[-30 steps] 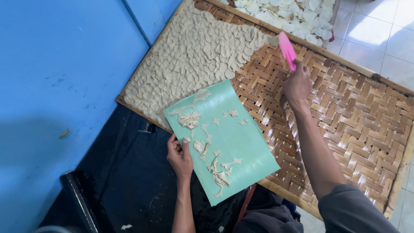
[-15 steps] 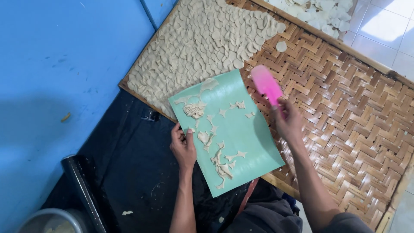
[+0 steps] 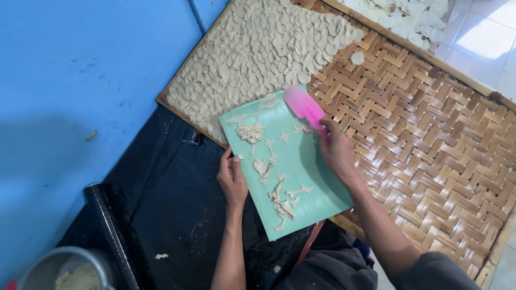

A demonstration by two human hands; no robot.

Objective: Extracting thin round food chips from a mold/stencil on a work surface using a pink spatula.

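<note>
Nearest, bottom left: a metal bucket (image 3: 64, 271) with pale dough scraps inside, and beside it a black roll (image 3: 110, 225) lying on dark cloth (image 3: 166, 188) spread over the lap.

Left hand (image 3: 232, 180) grips the near left edge of the green board (image 3: 301, 182), thumb on top, fingers under; the board rests tilted across the lap, its far corner overlapping the woven tray (image 3: 430, 139). Leftover dough trimmings (image 3: 279, 198) lie scattered along the board's left half, with a crinkled lump (image 3: 250, 131) near its far left corner.

Right hand (image 3: 336, 153) is clenched around the handle of the pink scraper (image 3: 303, 107). A second ago this hand was out over the bare weave with the scraper raised; half a second ago it was coming back toward the board's right edge. Now the blade sits on the board's far end, angled down at the trimmings there. Judging by that, the hand has come back to scrape the board.

Farther: the tray's left half is packed with overlapping dough discs (image 3: 258, 53); one disc (image 3: 357, 57) lies alone on the open weave. Beyond the rim, a second batch (image 3: 408, 16) on white floor tiles (image 3: 484, 43). Blue wall (image 3: 80, 80) at left.
</note>
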